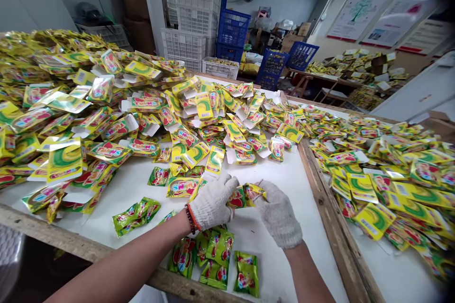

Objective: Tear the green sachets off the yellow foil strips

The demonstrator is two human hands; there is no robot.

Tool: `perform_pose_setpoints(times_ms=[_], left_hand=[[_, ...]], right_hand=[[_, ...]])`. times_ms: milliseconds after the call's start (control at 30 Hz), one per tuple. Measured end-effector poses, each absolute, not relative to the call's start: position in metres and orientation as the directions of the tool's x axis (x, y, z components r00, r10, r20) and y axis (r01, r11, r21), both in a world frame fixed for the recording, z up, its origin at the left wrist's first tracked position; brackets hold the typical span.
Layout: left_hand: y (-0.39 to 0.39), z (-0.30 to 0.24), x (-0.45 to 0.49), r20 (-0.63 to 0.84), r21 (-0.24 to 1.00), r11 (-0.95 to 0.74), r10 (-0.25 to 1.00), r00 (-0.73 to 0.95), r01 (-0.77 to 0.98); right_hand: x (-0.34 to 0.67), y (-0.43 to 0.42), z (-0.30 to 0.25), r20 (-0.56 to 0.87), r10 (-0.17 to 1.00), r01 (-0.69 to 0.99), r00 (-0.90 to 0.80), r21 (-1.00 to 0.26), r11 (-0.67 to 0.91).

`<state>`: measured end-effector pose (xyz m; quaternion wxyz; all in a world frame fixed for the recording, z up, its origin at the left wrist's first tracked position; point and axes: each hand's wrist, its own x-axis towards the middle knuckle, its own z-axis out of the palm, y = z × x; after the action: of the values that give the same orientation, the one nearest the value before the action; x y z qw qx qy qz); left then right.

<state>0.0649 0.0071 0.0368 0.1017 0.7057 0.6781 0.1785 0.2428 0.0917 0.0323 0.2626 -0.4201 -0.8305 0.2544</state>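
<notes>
The small printed carton point(236, 197) is between the two gloved hands, above the white desk point(280, 175). At the far left, a heap of yellow cartons point(67, 161) leans loosely toward the bare surface; a bump to its base could send some sliding down among the loose pieces. Beside it, a few green packets point(137, 215) lie near the left forearm, where a sweep of the sleeveless arm might scatter them. The left hand point(215, 201) is clamped on the carton; too hard a squeeze would probably dent the thin card. Below that wrist, more green packets point(216, 251) sit close to the wooden front rail point(192, 289), and a careless wrist could nudge them over it. The right hand point(279, 213) has its fingertips pinched together at the carton's right end; whether they grip a flap or a packet, I cannot tell. Thick knit gloves may dull the feel there, so a flap could tear or crease. Further right, the low wooden divider point(330, 213) might let crowded cartons point(391, 189) spill across if jostled.
</notes>
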Motion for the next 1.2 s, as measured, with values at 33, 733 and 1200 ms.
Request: perform_pose_setpoints(times_ms=[33, 733, 1200], left_hand=[[0.007, 0.036, 0.066, 0.119, 0.382, -0.048, 0.993, 0.002, 0.923], [0.008, 0.043, 0.067, 0.158, 0.341, -0.084, 0.987, 0.031, 0.936], [0.008, 0.04, 0.064, 0.16, 0.356, -0.032, 0.987, -0.028, 0.934]], right_hand=[[0.243, 0.091, 0.032, 0.223, 0.821, 0.556, -0.526, -0.641, 0.53], [0.25, 0.096, 0.044, 0.005, 0.891, 0.452, -0.455, -0.86, 0.236], [0.24, 0.08, 0.046, -0.261, 0.76, 0.367, -0.595, -0.93, -0.032]])
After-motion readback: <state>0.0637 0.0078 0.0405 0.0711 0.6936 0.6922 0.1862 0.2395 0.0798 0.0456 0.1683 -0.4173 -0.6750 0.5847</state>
